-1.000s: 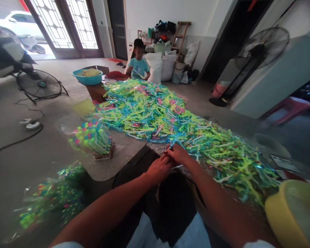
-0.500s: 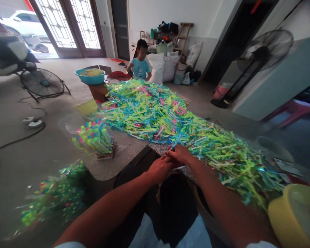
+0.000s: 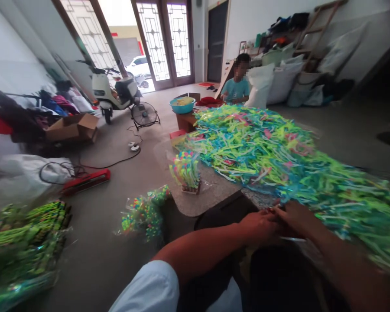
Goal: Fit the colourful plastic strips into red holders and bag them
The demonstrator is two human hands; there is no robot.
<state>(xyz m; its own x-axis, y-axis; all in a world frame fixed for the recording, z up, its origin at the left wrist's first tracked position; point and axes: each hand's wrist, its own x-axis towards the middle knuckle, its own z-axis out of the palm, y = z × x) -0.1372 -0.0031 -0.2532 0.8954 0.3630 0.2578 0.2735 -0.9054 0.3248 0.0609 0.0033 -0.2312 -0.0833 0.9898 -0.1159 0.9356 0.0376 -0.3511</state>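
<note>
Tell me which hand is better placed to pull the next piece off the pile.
Right hand, probably: it lies at the near edge of the plastic pile, touching it. Left hand sits just short, over the table edge.

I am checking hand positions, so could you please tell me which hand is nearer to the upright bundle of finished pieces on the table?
Left. The left hand sits closer to the upright bundle; the right hand lies farther away, beyond it.

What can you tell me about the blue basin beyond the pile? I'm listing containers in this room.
The blue basin is a round, shallow bowl, plastic by its look, sitting upright on a low brown stand at the far end of the table. Something pale yellow fills it, too blurred to identify. A person in a teal shirt sits just behind it; no hand touches it.
</note>
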